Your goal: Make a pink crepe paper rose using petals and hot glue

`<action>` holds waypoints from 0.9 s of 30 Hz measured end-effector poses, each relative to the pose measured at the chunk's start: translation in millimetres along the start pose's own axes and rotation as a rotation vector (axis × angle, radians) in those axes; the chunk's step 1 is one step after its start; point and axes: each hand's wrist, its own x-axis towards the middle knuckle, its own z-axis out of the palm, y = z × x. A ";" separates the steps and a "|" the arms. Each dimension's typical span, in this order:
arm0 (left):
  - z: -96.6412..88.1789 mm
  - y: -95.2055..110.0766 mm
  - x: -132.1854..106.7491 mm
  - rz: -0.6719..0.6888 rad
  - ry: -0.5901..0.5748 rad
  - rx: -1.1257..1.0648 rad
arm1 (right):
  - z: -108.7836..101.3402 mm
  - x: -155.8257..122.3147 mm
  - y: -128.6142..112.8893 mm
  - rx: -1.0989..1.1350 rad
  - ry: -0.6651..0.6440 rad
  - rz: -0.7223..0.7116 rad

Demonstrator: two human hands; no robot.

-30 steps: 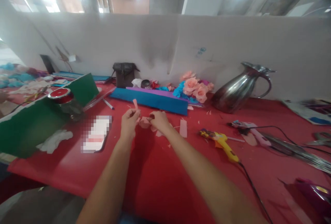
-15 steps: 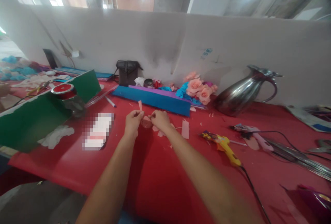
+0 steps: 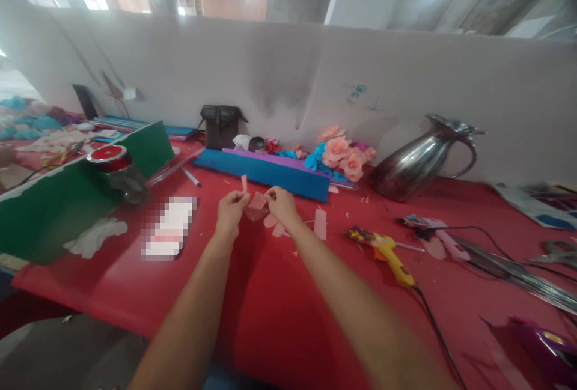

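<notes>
A piece of pink crepe paper (image 3: 258, 205) is stretched between my two hands above the red table. My left hand (image 3: 230, 213) is closed in a pinch at its left side, and a narrow pink strip (image 3: 244, 183) sticks up from those fingers. At the upper right edge of the paper, my right hand (image 3: 282, 205) pinches with thumb and fingertips. Several cut pink petals (image 3: 278, 229) lie beneath and beside my right wrist. Farther right is a flat pink paper rectangle (image 3: 320, 224).
Right of my arm lie a yellow glue gun (image 3: 391, 258), a pink glue gun (image 3: 446, 240), wires and scissors (image 3: 556, 253). A metal jug (image 3: 408, 164) leans behind them. Blue crepe paper (image 3: 265, 175) and paper roses (image 3: 345, 152) lie at the back; a jar (image 3: 121, 173) stands left.
My right hand has moved slightly up and turned, and more of the pink paper now shows between my hands. My left hand keeps its pinch. The view has shifted slightly.
</notes>
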 end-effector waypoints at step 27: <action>47.1 16.9 -75.6 -0.356 -0.701 -0.077 | -103.0 -142.1 38.8 0.000 0.332 -0.693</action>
